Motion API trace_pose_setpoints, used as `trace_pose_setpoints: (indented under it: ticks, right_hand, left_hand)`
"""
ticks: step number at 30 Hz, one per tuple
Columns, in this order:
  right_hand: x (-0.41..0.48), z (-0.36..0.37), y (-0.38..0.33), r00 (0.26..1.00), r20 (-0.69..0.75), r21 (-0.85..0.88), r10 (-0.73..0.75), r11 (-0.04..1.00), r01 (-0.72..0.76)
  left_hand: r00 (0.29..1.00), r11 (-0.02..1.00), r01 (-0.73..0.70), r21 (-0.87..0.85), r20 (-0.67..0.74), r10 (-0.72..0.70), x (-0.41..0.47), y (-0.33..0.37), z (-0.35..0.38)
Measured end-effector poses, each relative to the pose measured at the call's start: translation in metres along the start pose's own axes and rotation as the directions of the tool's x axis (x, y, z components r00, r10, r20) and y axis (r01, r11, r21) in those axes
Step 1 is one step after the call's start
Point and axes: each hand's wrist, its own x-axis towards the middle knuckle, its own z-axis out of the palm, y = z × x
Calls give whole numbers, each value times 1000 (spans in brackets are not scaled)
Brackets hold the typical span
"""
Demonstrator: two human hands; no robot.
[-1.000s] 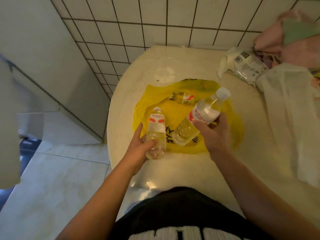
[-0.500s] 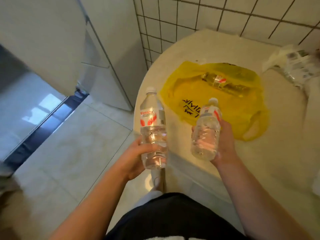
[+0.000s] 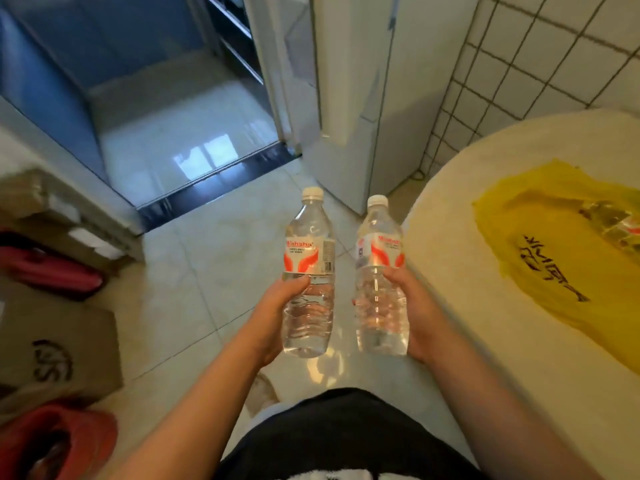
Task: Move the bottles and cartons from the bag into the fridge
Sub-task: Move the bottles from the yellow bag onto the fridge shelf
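Note:
My left hand (image 3: 273,317) grips a clear water bottle (image 3: 309,258) with a white cap and a red and white label, held upright over the tiled floor. My right hand (image 3: 417,313) grips a second, matching water bottle (image 3: 380,271), also upright, just left of the round table's edge. The yellow plastic bag (image 3: 540,258) lies flat on the round cream table (image 3: 450,271) at the right. One more bottle (image 3: 613,220) lies inside the bag at the frame's right edge. The white fridge (image 3: 353,98) stands ahead, beside the tiled wall.
A dark door sill (image 3: 214,188) and an open doorway lie ahead on the left. Cardboard boxes (image 3: 59,351), a red bag (image 3: 48,268) and a red item (image 3: 59,441) sit along the left side. White wall tiles (image 3: 540,64) rise behind the table.
Both bottles have been lifted out of the bag and carried left, off the table. My view has swung left from the table toward the fridge and doorway.

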Motion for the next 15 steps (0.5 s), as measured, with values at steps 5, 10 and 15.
trace_pose_setpoints:
  ticks: [5, 10, 15]
  right_hand:
    - [75, 88, 39, 987, -42, -290, -154, 947, 136]
    - [141, 200, 82, 993, -24, -397, -119, 912, 100]
    - [198, 282, 113, 997, 45, -451, -68, 889, 81]
  left_hand:
    - [992, 996, -85, 2, -94, 85, -6, 28, -113]
    - [952, 985, -174, 13, -254, 172, -19, 62, -232]
    - [897, 972, -229, -59, -402, 187, -20, 84, -327]
